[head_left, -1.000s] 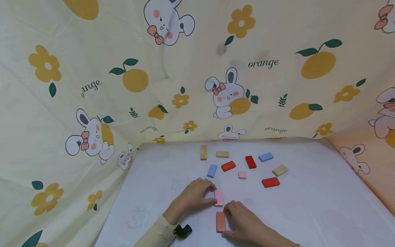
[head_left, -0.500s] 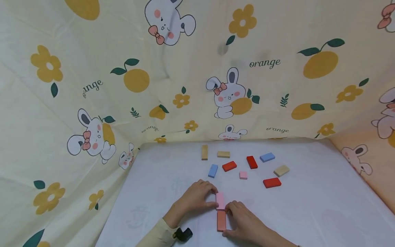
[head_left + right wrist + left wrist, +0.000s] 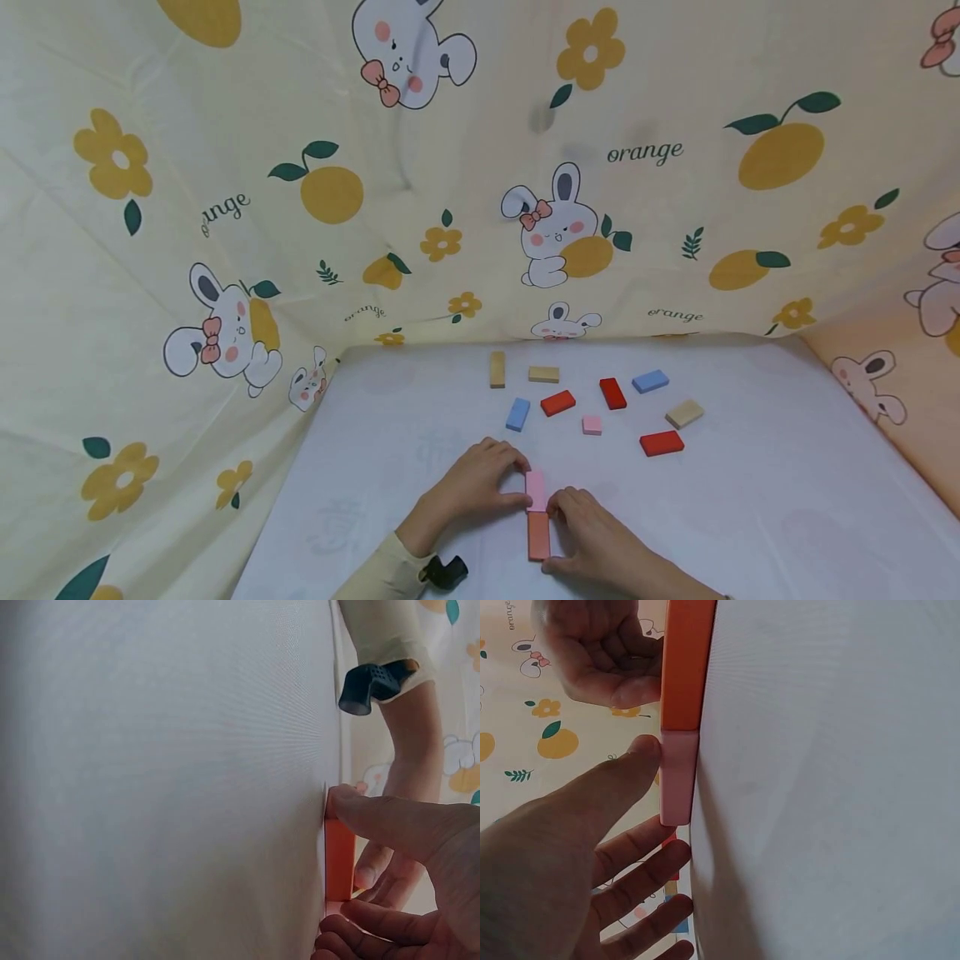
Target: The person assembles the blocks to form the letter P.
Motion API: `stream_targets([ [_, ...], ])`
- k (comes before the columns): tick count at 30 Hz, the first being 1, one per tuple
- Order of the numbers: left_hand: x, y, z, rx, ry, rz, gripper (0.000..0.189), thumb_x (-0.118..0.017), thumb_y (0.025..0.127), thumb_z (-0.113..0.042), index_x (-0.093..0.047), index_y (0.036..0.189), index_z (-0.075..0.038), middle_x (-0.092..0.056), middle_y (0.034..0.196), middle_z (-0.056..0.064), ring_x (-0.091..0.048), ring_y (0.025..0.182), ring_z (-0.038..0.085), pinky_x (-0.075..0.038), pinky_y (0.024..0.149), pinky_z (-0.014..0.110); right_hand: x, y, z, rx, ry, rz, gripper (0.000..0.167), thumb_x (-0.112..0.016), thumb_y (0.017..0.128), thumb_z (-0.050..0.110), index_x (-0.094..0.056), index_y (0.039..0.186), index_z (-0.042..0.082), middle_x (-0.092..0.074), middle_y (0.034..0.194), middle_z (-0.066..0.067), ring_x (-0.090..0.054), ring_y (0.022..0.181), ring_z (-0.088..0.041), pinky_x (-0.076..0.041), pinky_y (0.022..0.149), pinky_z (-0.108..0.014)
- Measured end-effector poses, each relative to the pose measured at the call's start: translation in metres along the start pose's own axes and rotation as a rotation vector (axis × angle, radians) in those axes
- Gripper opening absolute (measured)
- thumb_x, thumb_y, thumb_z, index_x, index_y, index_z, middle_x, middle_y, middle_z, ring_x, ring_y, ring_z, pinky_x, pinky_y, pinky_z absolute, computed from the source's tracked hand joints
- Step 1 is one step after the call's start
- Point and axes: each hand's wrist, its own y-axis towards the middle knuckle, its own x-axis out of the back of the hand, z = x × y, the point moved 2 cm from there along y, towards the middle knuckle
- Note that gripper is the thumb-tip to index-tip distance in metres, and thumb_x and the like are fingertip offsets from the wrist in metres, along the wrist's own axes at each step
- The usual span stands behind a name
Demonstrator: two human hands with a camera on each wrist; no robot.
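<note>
A pink block (image 3: pixel 535 489) and an orange block (image 3: pixel 538 536) lie flat on the white table, end to end in one line. My left hand (image 3: pixel 480 482) holds the pink block from the left, forefinger at its far end and thumb near the join. From the right, my right hand (image 3: pixel 600 533) spans the orange block, thumb by the near corner and fingertips by the far end. In the left wrist view the ends of the pink block (image 3: pixel 679 776) and orange block (image 3: pixel 685 667) meet. The right wrist view shows the thumb (image 3: pixel 375 817) on the orange block (image 3: pixel 340 859).
Farther back lie red blocks (image 3: pixel 662 443), blue blocks (image 3: pixel 517 414), wooden-coloured blocks (image 3: pixel 684 413) and a small pink block (image 3: pixel 592 425). A black device (image 3: pixel 446 572) sits on the left wrist. A patterned cloth (image 3: pixel 450 208) hangs behind the table (image 3: pixel 750 517).
The pink block has come toward the orange one under my left hand, closing the gap between them. My right hand and the orange block have barely shifted.
</note>
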Motion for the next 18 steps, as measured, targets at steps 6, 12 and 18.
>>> stream_targets([
  [6, -0.0003, 0.0002, -0.0005, 0.006, -0.008, -0.001, 0.045, -0.082, 0.091, -0.058, -0.073, 0.126, -0.031, -0.069, 0.127, -0.015, -0.056, 0.124, 0.012, -0.047, 0.109, 0.039, 0.0014, 0.0000, 0.0010, 0.004, -0.013, 0.003, 0.067, -0.097, 0.077, 0.047, -0.063, 0.124, 0.014, -0.057, 0.106, 0.006, -0.053, 0.098, -0.019, -0.056, 0.092, -0.041],
  [12, -0.0015, -0.0004, -0.0001, 0.006, -0.011, -0.005, 0.046, -0.082, 0.091, -0.058, -0.072, 0.127, -0.032, -0.068, 0.127, -0.016, -0.056, 0.123, 0.011, -0.047, 0.109, 0.039, 0.0016, -0.0003, 0.0009, 0.002, -0.003, 0.010, 0.066, -0.097, 0.077, 0.045, -0.062, 0.123, 0.013, -0.056, 0.105, 0.004, -0.052, 0.099, -0.021, -0.054, 0.092, -0.042],
  [18, -0.0036, -0.0003, -0.0003, 0.007, -0.008, -0.005, 0.047, -0.081, 0.091, -0.058, -0.072, 0.128, -0.031, -0.068, 0.127, -0.016, -0.056, 0.123, 0.011, -0.048, 0.109, 0.038, 0.0006, 0.0001, -0.0005, 0.000, 0.004, 0.012, 0.067, -0.097, 0.077, 0.045, -0.061, 0.123, 0.014, -0.056, 0.105, 0.004, -0.052, 0.100, -0.022, -0.054, 0.092, -0.042],
])
